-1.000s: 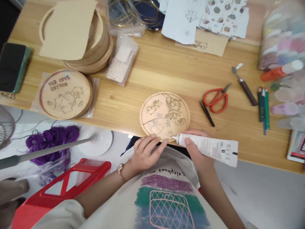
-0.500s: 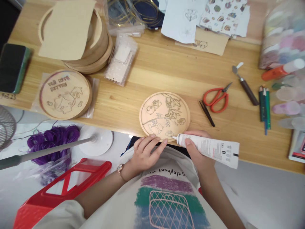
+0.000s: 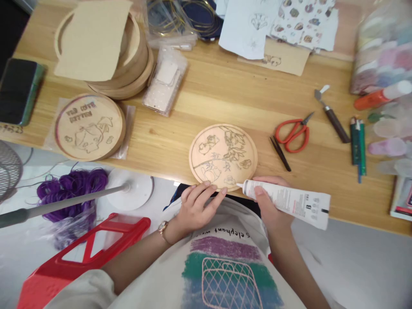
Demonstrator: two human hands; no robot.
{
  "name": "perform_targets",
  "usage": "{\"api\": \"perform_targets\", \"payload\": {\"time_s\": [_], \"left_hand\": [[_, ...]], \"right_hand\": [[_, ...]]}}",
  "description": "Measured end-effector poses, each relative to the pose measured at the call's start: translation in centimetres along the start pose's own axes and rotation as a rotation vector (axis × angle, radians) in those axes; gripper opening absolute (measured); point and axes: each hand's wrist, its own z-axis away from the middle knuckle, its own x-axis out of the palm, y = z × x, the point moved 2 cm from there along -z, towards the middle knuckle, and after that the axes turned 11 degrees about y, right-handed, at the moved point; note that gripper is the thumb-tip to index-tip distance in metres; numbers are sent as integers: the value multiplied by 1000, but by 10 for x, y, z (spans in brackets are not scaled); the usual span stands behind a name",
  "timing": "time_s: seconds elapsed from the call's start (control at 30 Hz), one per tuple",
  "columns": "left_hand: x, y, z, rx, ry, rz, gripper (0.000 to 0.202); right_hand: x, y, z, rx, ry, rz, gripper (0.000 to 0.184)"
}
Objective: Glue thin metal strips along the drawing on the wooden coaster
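Observation:
A round wooden plaque [image 3: 222, 150] with a raised rim and line drawings of pandas and leaves lies at the front edge of the table. My left hand [image 3: 199, 204] rests at its near rim, fingers stretched out and fingertips touching the wood. In my right hand [image 3: 273, 206] is a white glue tube [image 3: 296, 201] with printed text, held between thumb and fingers. Its thin nozzle points left, over the plaque's lower right rim. Whether the tip touches the wood I cannot tell.
Right of the plaque lie black tweezers [image 3: 280, 153], red-handled pliers [image 3: 292, 134], a palette knife [image 3: 334, 122] and green pencils [image 3: 358, 143]. Another drawn plaque [image 3: 90, 128] and stacked wooden rounds [image 3: 135, 64] stand left. Papers [image 3: 243, 30] lie at the back.
My right hand has drawn the glue tube slightly to the right, so its nozzle has moved from the small drawing toward the plaque's rim. My left hand stays in place.

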Motion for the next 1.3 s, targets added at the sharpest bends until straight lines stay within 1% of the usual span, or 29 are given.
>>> {"api": "perform_targets", "payload": {"time_s": [0.2,0.33,0.57,0.7,0.87,1.07,1.3], "left_hand": [[0,0,-1,1,14,7,24],[1,0,-1,-4,24,10,24],[0,-1,2,5,2,4,28],[-1,-1,3,17,-22,-7,34],[0,-1,1,15,-3,11,26],[0,-1,2,3,0,7,29],[-1,-2,2,7,-12,8,28]], "right_hand": [[1,-1,-2,-90,-27,-4,6],[2,-3,-2,-53,-34,15,6],[1,-4,-1,-48,14,33,6],[2,-2,0,12,26,22,9],[3,1,1,80,39,-4,11],[4,1,1,70,36,-1,12],[2,2,1,13,14,6,8]]}}
